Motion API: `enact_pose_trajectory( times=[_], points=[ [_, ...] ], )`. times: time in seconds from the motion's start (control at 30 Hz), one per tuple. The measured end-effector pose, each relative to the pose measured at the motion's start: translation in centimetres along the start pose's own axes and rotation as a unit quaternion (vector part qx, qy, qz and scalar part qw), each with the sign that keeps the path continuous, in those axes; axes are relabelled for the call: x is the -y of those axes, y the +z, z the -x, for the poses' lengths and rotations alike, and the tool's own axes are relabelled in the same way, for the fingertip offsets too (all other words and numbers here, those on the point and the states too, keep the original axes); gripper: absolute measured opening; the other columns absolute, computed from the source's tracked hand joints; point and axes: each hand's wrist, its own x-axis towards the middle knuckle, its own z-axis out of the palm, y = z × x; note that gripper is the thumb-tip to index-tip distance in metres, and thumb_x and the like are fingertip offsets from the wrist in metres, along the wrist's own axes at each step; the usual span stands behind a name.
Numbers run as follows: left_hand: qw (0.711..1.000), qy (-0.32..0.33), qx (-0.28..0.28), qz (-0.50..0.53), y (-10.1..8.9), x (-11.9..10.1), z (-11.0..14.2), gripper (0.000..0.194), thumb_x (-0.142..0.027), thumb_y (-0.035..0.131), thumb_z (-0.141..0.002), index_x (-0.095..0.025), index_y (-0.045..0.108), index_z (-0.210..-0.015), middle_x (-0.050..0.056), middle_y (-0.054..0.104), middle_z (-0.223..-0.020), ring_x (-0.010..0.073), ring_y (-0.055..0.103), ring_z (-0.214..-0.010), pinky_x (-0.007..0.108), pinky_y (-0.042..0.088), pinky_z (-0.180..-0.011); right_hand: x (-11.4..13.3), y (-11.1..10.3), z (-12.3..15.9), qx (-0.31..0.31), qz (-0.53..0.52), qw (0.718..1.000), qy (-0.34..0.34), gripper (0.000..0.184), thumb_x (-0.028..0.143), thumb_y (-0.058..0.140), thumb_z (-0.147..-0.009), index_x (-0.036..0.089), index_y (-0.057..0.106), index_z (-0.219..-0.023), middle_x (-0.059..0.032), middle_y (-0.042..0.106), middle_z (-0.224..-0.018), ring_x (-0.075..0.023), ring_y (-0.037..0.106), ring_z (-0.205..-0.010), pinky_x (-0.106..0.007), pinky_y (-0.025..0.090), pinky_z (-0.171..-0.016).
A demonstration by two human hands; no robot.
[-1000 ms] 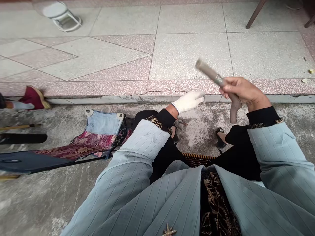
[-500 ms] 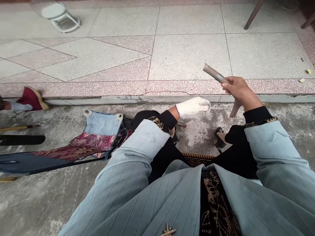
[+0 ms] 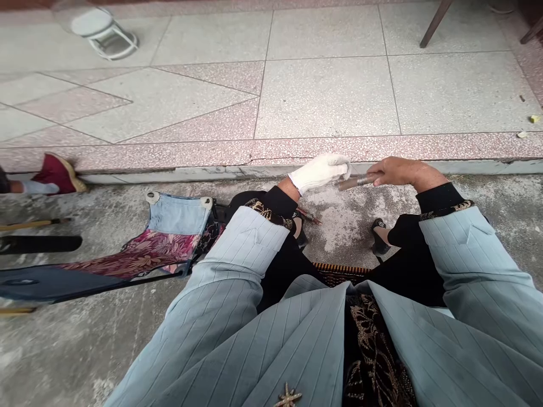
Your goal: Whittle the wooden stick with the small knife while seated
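My right hand [image 3: 403,173] is bare and grips a grey-brown rod with a silver metal band [image 3: 357,181], held nearly level, its far part hidden in my fingers. The rod's end points toward my left hand [image 3: 320,172], which wears a white knit glove. The gloved fingers lie just beside the rod, and I cannot tell if they touch it. Nothing shows in the gloved hand, though its fingers are bunched together. Both hands are above the rough concrete floor [image 3: 365,226], in front of my light blue pinstriped sleeves.
A small reddish-tipped stick [image 3: 309,215] lies by my knee. To the left stands a patchwork denim and floral fabric seat [image 3: 178,217], past it a person's foot in a red shoe [image 3: 59,174]. A raised terrazzo step edge [image 3: 254,172] runs behind my hands.
The rod has swung down from a raised tilt to nearly level. My right hand has moved left and lower, toward the gloved hand, which has risen slightly.
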Motion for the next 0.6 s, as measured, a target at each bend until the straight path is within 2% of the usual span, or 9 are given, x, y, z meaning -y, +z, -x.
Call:
enact_pose_trajectory(
  times=[0.07, 0.13, 0.23, 0.33, 0.4, 0.47, 0.53, 0.6],
  points=[
    [1.000, 0.001, -0.016, -0.001, -0.3, 0.7, -0.3, 0.025, -0.030, 0.046, -0.086, -0.014, 0.063, -0.077, 0.001, 0.057, -0.068, 0.0080, 0.041, -0.053, 0.023, 0.033, -0.054, 0.3, 0.0, 0.4, 0.061, -0.049, 0.995, -0.067, 0.036, 0.031, 0.067, -0.077, 0.029, 0.073, -0.112, -0.0005, 0.073, -0.092, -0.0211, 0.063, -0.082, -0.031, 0.043, -0.073],
    [0.999, 0.004, -0.039, -0.001, -0.5, 1.4, -0.7, 0.023, -0.029, 0.046, -0.085, -0.014, 0.062, -0.077, 0.001, 0.057, -0.070, 0.0091, 0.044, -0.056, 0.024, 0.036, -0.057, 0.8, -0.2, 1.1, 0.088, -0.100, 0.984, -0.115, 0.040, 0.034, 0.068, -0.075, 0.029, 0.073, -0.115, 0.0003, 0.074, -0.097, -0.0217, 0.064, -0.088, -0.031, 0.045, -0.077],
    [0.998, -0.004, -0.061, -0.019, -0.6, 2.0, -1.1, 0.020, -0.026, 0.048, -0.084, -0.014, 0.062, -0.077, 0.003, 0.059, -0.074, 0.0108, 0.049, -0.063, 0.025, 0.039, -0.062, 1.8, -1.0, 2.6, 0.065, -0.170, 0.973, -0.145, 0.045, 0.039, 0.071, -0.073, 0.026, 0.073, -0.116, -0.0011, 0.073, -0.101, -0.0226, 0.063, -0.092, -0.032, 0.046, -0.079],
    [0.998, -0.030, -0.041, -0.031, 0.0, 1.8, -1.1, 0.022, -0.027, 0.047, -0.087, -0.013, 0.063, -0.082, 0.002, 0.057, -0.072, 0.0101, 0.047, -0.060, 0.025, 0.038, -0.059, 2.5, -1.8, 3.6, -0.060, -0.266, 0.954, -0.126, 0.041, 0.041, 0.071, -0.074, 0.021, 0.073, -0.110, -0.0037, 0.070, -0.090, -0.0199, 0.061, -0.081, -0.031, 0.048, -0.072],
    [0.999, -0.042, 0.004, -0.010, 0.9, 1.5, -0.9, 0.025, -0.028, 0.045, -0.090, -0.013, 0.064, -0.087, 0.001, 0.055, -0.068, 0.0085, 0.043, -0.055, 0.023, 0.035, -0.054, 2.3, -2.2, 3.7, -0.176, -0.330, 0.923, -0.089, 0.035, 0.041, 0.069, -0.077, 0.019, 0.071, -0.105, -0.0042, 0.066, -0.082, -0.0169, 0.058, -0.072, -0.030, 0.048, -0.066],
    [0.998, -0.040, 0.050, 0.003, 1.9, 1.1, -0.7, 0.027, -0.030, 0.044, -0.090, -0.013, 0.065, -0.089, 0.000, 0.053, -0.066, 0.0075, 0.039, -0.052, 0.021, 0.032, -0.052, 1.7, -2.3, 3.2, -0.265, -0.355, 0.895, -0.041, 0.032, 0.041, 0.066, -0.081, 0.019, 0.069, -0.102, -0.0047, 0.062, -0.077, -0.0154, 0.054, -0.066, -0.030, 0.048, -0.062],
    [0.996, -0.026, 0.087, 0.001, 2.8, 0.6, -0.5, 0.027, -0.032, 0.047, -0.089, -0.013, 0.066, -0.087, -0.001, 0.053, -0.065, 0.0071, 0.038, -0.051, 0.021, 0.031, -0.051, 0.8, -2.1, 2.4, -0.311, -0.328, 0.892, 0.010, 0.031, 0.041, 0.064, -0.082, 0.017, 0.067, -0.102, -0.0053, 0.060, -0.076, -0.0158, 0.053, -0.065, -0.031, 0.047, -0.062],
    [0.993, -0.005, 0.115, -0.004, 3.2, 0.2, -0.4, 0.028, -0.035, 0.048, -0.088, -0.013, 0.066, -0.086, 0.000, 0.057, -0.069, 0.0073, 0.041, -0.052, 0.021, 0.032, -0.052, -0.1, -1.7, 1.6, -0.324, -0.248, 0.911, 0.060, 0.031, 0.039, 0.066, -0.080, 0.015, 0.068, -0.101, -0.0060, 0.061, -0.076, -0.0174, 0.054, -0.067, -0.033, 0.045, -0.063]
  ],
)
